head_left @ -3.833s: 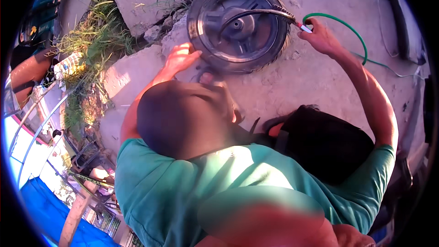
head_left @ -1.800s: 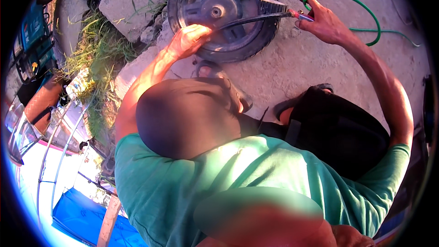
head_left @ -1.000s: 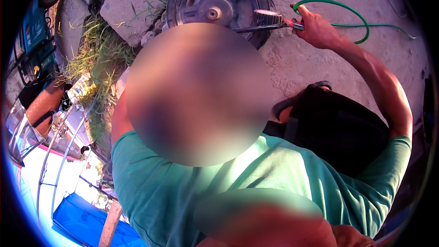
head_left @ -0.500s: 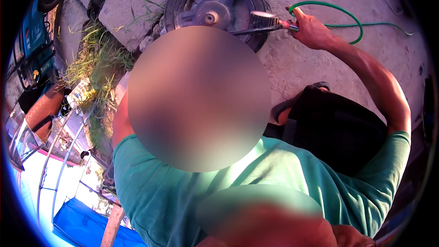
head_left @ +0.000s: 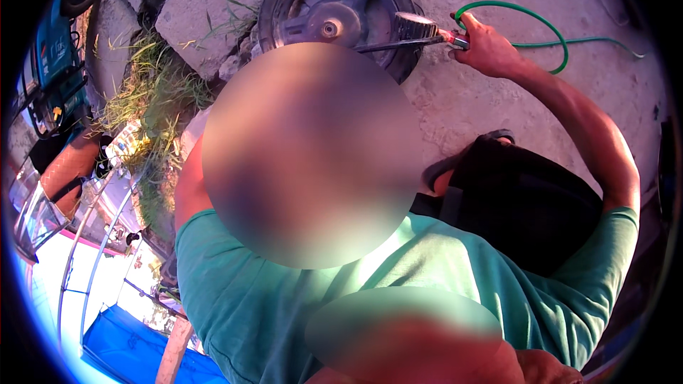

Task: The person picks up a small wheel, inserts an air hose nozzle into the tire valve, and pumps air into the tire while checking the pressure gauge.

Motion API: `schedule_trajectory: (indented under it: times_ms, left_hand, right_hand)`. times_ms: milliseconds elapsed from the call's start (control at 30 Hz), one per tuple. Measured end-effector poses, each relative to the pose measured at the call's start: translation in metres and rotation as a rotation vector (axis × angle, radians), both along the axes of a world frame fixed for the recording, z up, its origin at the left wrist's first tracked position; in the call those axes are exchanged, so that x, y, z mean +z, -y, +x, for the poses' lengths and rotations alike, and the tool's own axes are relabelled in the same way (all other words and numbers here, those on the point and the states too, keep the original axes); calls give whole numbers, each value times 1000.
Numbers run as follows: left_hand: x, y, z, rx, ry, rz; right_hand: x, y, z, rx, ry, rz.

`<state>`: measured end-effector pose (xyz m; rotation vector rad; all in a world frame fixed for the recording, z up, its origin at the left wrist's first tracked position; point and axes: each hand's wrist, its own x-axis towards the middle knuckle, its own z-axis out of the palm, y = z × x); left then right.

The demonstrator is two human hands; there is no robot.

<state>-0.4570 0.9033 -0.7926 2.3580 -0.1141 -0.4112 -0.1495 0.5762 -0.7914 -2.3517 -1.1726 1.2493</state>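
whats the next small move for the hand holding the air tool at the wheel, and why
Probably steady the right hand and keep the air tool pressed to the wheel: its tip already lies across the tyre with the green hose trailing behind. The left hand is hidden.

The single head camera is looking steeply down from above the person's own head and shoulders, so the green shirt (head_left: 398, 299) is filling the lower half at close range. It is facing forward over the concrete ground (head_left: 491, 107), where the wheel (head_left: 334, 14) is lying near the top edge, farther off. The fisheye is bending the scene toward a dark round rim.
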Motion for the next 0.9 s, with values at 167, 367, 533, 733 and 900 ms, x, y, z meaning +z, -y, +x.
schedule_trajectory:
  times_ms: [167,367,533,733,900]
  left_hand:
    - [-5,8,-10,127,24,-65]
    - [-5,11,-15,160,7,-50]
    - [-12,11,-21,164,7,8]
    - [-13,12,-34,163,18,121]
    - [-16,4,-43,56,-83,105]
  right_hand:
    - [-7,-3,2,3,0,27]
    - [3,-6,5,-16,-45,-11]
    - [-3,-2,7,22,-94,2]
    - [-10,-3,3,-66,-301,-74]
    - [-9,-9,1,-48,-255,-55]
